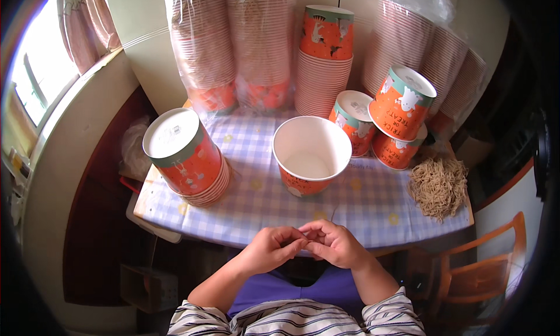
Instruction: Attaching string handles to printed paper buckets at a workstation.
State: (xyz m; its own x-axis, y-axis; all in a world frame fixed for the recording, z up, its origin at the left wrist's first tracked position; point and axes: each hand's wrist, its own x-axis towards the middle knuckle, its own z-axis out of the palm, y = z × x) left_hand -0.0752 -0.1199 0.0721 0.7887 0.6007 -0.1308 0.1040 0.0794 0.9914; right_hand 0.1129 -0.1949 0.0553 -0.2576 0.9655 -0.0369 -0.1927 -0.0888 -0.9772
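Observation:
My left hand (274, 246) and my right hand (334, 243) meet at the table's near edge, fingertips pinched together. Whatever lies between the fingers is too small to make out. A thin strand (334, 212) shows just above my right hand. Beyond them an orange paper bucket (312, 185) stands upright, its white inside facing up. To its left is a short nested stack of upside-down buckets (189, 161) with orange sides and green bands. On the right, near the table's edge, lies a tangled heap of tan cord (438, 187).
Three upside-down buckets (399, 106) are grouped at the right, one resting on top. Behind rise a tall bucket stack (324, 74) and plastic-wrapped stacks (259, 50). A checked cloth (251, 219) covers the table. A wooden chair (478, 272) stands at the lower right.

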